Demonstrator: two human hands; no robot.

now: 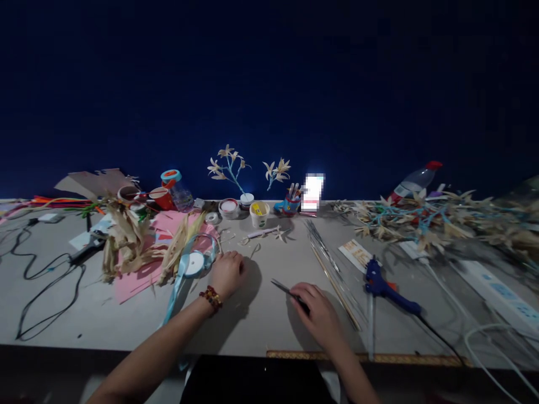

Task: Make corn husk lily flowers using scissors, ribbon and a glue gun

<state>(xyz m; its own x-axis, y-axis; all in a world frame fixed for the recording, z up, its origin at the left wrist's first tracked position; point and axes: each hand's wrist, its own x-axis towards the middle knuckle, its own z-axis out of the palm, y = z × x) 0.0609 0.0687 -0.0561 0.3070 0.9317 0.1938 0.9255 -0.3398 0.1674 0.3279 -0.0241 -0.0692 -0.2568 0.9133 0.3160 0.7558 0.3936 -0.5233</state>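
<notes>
My right hand (318,314) is closed around the dark handles of a pair of scissors (281,285), whose blades point left and away over the grey table. My left hand (227,272), a beaded bracelet on its wrist, rests on the table with its fingers curled in; what they hold, if anything, is hidden. Just left of it lies a spool of light blue ribbon (193,264), its loose end trailing toward the front edge. Dried corn husks (132,241) lie on pink paper (130,283) further left. Behind the hands is a white-and-lilac pen-like tool (261,232).
A blue glue gun (389,289), metal wires (332,269) and a power strip (501,297) lie to the right. Husk flowers (231,168) stand at the back near a white tub (259,215) and a lit phone (312,192). Black cables (50,264) loop at left.
</notes>
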